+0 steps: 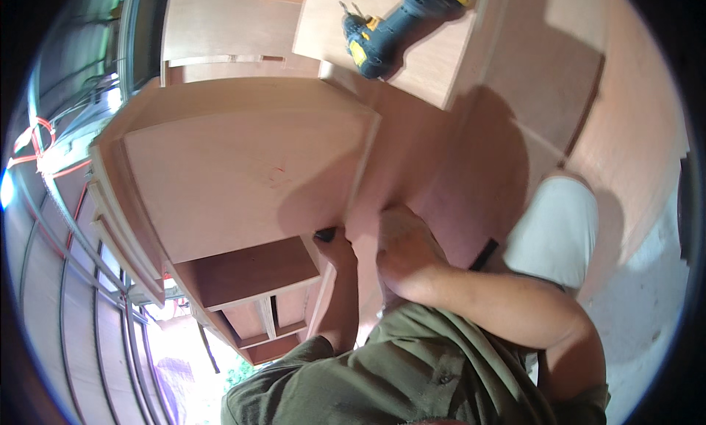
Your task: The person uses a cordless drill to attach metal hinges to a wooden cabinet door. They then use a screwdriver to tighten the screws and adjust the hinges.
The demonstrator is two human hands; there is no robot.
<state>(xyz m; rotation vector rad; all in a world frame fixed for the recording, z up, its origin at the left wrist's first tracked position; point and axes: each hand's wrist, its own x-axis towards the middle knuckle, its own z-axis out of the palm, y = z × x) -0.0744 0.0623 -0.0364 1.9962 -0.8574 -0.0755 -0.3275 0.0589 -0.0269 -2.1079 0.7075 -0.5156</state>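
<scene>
A large unfinished plywood cabinet with open compartments lies in front of me to the left. My left hand is closed round a small black object at the cabinet's edge, just above an open compartment. Most of that object is hidden in my grip, so its kind does not show. My right hand is bent close to my body beside the wood, its fingers curled and largely turned from view. Whatever it may hold cannot be made out.
A yellow and black cordless drill lies on a pale wooden panel at the far side. Another wooden cabinet stands at the back left. A black strip sticks out beside my right forearm. Metal framing with orange cables runs along the left.
</scene>
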